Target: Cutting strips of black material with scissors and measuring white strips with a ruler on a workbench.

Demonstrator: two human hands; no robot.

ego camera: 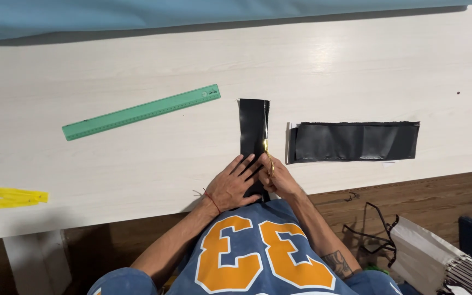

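Both hands meet at the near end of the upright black strip point(253, 128) on the counter point(356, 65): left hand point(230, 188) fingers spread flat on it, right hand point(279, 177) closed around gold scissors point(269, 155) cutting along its right edge.

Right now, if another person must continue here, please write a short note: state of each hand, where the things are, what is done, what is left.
Left hand: flat on the near end of the black strip, pressing it to the table.
Right hand: holds gold scissors, blades along the strip's right edge.
Other things: a wider black piece lies to the right; a green ruler to the left; a yellow piece at the left edge.
Done: the cut seems started near the hands.
Left: the far part of that edge looks uncut.
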